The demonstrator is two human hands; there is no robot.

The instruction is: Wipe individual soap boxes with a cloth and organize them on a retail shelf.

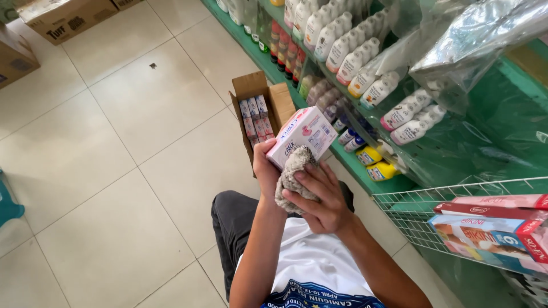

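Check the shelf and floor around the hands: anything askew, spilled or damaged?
No spills or damage show. Two yellow bottles lie on their sides on the green shelf, unlike the upright white bottles above. The open carton sits on the floor.

Both arms come up from the bottom of the view, bare from the short white sleeves down. The left arm runs straight up toward 12 o'clock, thin and long. The left hand (266,170) is at its top, fingers curled closed around what it holds, thumb side facing the right hand. The right arm comes in from 5 o'clock and bends at the wrist. The right hand (319,197) sits just beside the left one, at its 4 o'clock. Its fingers (313,174) are spread and pressed down, knuckles up. The two hands touch.
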